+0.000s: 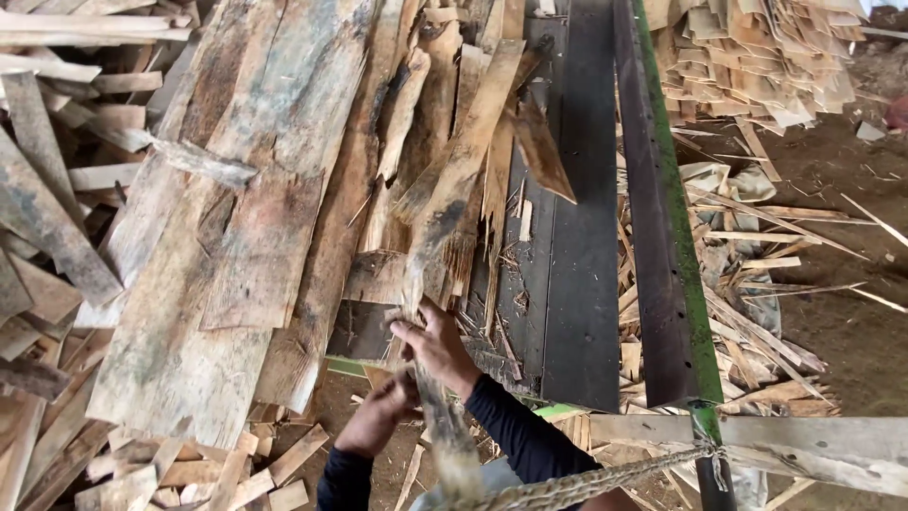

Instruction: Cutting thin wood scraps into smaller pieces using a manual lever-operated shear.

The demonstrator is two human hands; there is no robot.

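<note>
Lying far left: heap of weathered wood offcuts, loose and overlapping. Leaning beside it, broad grey sheets of veneer spilling over the left edge of the dark machine bed.

Gripping at the bed's near edge: left hand closing around the lower part of a long thin strip, right hand clamping the same strip just above, fingers wrapped tight. Strip running up and away over the bed, tilted, crossing other splintered strips.

Risk, judging from here: splinters biting bare palms; brittle strip snapping mid-length under sideways pull; neighbouring strips snagging and sliding off the bed.

Running right of the bed: green-edged metal rail, frayed rope knotted at its near end. Beyond, scrap slivers littering dirt; stacked veneer pieces far right corner.

Containers: none showing.
</note>
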